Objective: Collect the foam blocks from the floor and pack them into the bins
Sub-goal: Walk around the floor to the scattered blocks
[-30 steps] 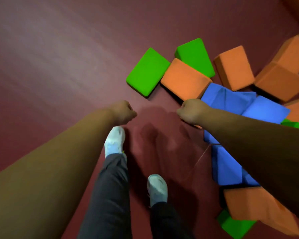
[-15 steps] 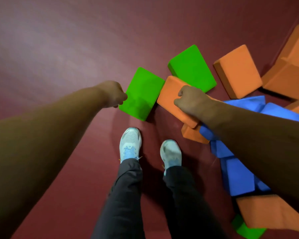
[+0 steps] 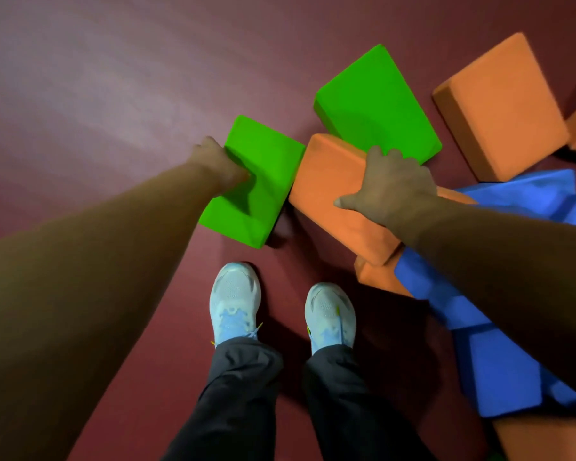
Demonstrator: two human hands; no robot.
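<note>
At frame centre the left hand (image 3: pixel 222 164) grips the left edge of a green block (image 3: pixel 263 181), thumb dug into its top. The right hand (image 3: pixel 391 184) grasps the orange block (image 3: pixel 326 191) just beside it. A second green block (image 3: pixel 376 104) lies above them on the floor (image 3: pixel 113 94) — blue blocks (image 3: pixel 499 371) pile at lower right.

Noted as worn are loose dark grey fabric trousers (image 3: pixel 243 397) and a pair of pale grey-blue mesh running shoes (image 3: pixel 235 294) fitted with light blue laces (image 3: pixel 231 322) and small yellow tabs (image 3: pixel 338 310), while the left hand (image 3: pixel 220 164), the right hand (image 3: pixel 391 186) and both forearms (image 3: pixel 113 257) are recorded as bare.
</note>
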